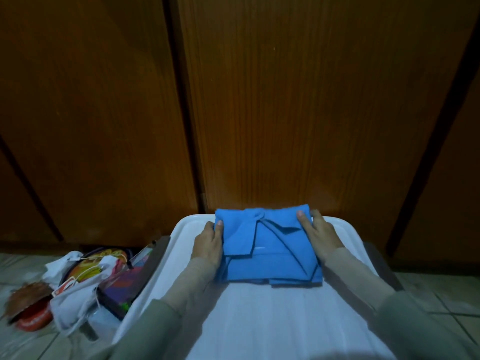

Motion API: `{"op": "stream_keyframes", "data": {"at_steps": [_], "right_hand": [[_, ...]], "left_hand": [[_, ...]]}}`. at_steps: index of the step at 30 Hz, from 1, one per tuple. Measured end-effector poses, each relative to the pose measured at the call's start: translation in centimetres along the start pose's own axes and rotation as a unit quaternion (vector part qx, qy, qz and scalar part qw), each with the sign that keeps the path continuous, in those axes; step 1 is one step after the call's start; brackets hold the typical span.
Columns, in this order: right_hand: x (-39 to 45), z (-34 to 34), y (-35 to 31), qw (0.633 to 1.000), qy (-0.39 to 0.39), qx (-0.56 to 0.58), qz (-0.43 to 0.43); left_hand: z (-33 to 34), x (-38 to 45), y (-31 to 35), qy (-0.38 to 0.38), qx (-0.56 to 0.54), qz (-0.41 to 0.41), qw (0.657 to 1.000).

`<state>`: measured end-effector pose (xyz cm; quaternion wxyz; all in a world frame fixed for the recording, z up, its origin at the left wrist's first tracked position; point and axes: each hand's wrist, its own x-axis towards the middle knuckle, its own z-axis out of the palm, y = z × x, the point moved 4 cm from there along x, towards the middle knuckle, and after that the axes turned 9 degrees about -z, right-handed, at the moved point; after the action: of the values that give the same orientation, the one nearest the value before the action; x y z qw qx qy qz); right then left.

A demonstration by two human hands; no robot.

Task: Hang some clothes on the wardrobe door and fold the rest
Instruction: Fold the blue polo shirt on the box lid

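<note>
A folded blue garment (270,253) lies on a white plastic surface (259,320) in front of the brown wooden wardrobe door (298,113). My left hand (209,242) grips the garment's left edge, thumb on top and fingers tucked under the cloth. My right hand (318,233) holds the right edge, with the thumb laid on top near the far corner. Both forearms are in light sleeves. No hanging clothes are in view.
A second wardrobe door (91,120) stands to the left. On the tiled floor (441,294) at the left lies a heap of white plastic bags and colourful packages (91,279), with a red and brown object (31,310) beside it.
</note>
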<state>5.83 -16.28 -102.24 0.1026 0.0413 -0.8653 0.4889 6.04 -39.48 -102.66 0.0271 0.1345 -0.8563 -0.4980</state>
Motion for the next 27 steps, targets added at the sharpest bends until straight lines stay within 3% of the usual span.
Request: {"op": "stream_keyframes", "data": {"at_steps": [3, 6, 10, 13, 18, 21, 25, 27], "right_hand": [[-0.2, 0.5, 1.9, 0.989, -0.041, -0.116, 0.084], [-0.3, 0.3, 2.2, 0.987, -0.013, -0.132, 0.090], [-0.3, 0.2, 1.2, 0.991, -0.020, -0.124, 0.042], [-0.7, 0.1, 0.2, 0.975, -0.050, -0.214, -0.036], [-1.5, -0.4, -0.1, 0.967, -0.062, -0.219, -0.116], [-1.4, -0.4, -0.4, 0.968, -0.034, -0.192, -0.157], [-0.9, 0.4, -1.3, 0.979, -0.032, -0.144, -0.140], [-0.4, 1.0, -1.6, 0.980, -0.033, -0.149, -0.131]], "left_hand": [[0.5, -0.7, -0.6, 0.049, 0.122, -0.036, 0.991], [0.5, -1.2, -0.3, 0.089, 0.141, 0.013, 0.986], [0.1, -0.8, -0.5, 0.027, 0.128, 0.056, 0.990], [0.2, -0.6, -1.2, -0.020, 0.176, 0.122, 0.977], [-0.1, -0.6, -1.2, -0.044, 0.215, 0.215, 0.952], [-0.2, -0.5, -0.6, -0.011, 0.258, 0.233, 0.938], [-0.1, -0.4, 0.9, -0.005, 0.260, 0.257, 0.931], [0.1, -0.1, 1.4, -0.033, 0.195, 0.241, 0.950]]}}
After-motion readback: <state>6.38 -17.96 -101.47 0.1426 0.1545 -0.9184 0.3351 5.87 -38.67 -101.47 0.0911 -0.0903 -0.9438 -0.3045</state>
